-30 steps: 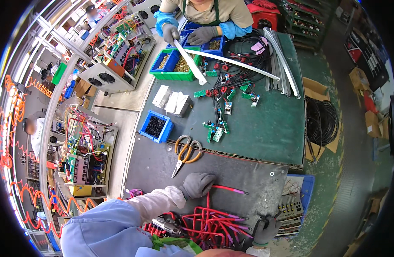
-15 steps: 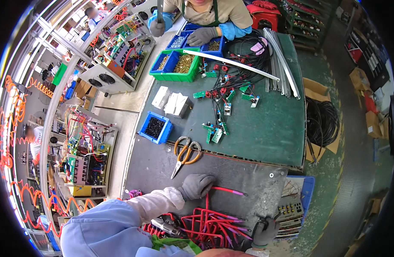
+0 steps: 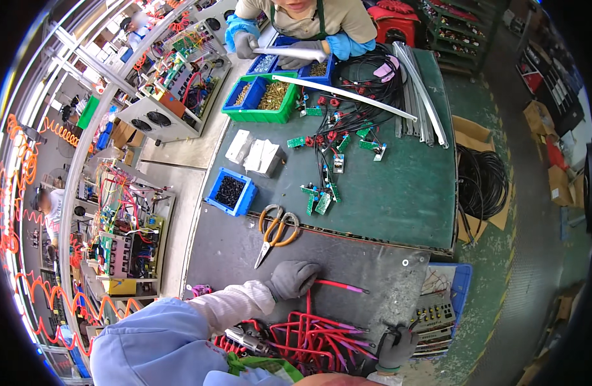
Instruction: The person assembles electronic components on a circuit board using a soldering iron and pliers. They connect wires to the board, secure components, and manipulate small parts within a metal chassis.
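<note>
One pair of scissors (image 3: pixel 268 243), one green bin (image 3: pixel 263 117), one blue box (image 3: pixel 245 200) of black parts (image 3: pixel 229 191), two white blocks (image 3: pixel 263 157); the red cables (image 3: pixel 309 320) are too tangled to count.

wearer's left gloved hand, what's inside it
A red cable with a purple band near its tip sticks out to the right of the wearer's left hand. Another red length shows below. Any stretch inside the grip is covered and can't be seen.

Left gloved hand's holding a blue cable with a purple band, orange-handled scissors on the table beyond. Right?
Not blue: the head view shows a red cable in the left gloved hand. The purple band and orange-handled scissors on the table beyond are correct.
</note>
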Demonstrator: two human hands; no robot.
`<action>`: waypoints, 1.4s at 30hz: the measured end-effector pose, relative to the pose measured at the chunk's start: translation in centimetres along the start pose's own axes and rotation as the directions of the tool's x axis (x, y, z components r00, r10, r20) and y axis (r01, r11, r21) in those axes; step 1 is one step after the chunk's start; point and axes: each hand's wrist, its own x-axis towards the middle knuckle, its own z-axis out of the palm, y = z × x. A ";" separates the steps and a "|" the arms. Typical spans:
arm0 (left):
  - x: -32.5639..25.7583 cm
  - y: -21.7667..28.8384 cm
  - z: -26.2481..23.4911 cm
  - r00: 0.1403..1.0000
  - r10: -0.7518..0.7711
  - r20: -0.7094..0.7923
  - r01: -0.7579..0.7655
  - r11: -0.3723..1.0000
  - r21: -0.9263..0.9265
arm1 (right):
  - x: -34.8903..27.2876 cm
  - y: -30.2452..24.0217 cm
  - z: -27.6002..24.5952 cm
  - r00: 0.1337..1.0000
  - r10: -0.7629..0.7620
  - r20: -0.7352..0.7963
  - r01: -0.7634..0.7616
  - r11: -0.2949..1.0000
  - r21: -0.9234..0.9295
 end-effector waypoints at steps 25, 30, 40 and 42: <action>-1.5 -0.3 0.9 0.974 -0.169 -0.149 0.158 0.984 -0.086 | -0.2 -1.0 -0.5 0.987 -0.152 -0.046 0.153 0.988 0.024; -4.4 6.4 -3.3 0.869 -0.301 -0.392 0.154 0.919 -0.362 | -0.8 0.1 0.3 0.971 -0.205 -0.125 0.202 0.979 -0.035; -28.7 21.3 -15.3 0.800 -0.417 0.431 0.414 -0.136 -0.900 | -2.7 -10.6 -10.7 0.846 -0.411 -0.341 0.399 0.911 -0.107; -34.3 21.9 -14.1 0.872 -0.409 0.271 0.320 0.057 -0.946 | -5.3 -16.5 -14.5 0.788 -0.554 -0.268 0.574 0.819 -0.004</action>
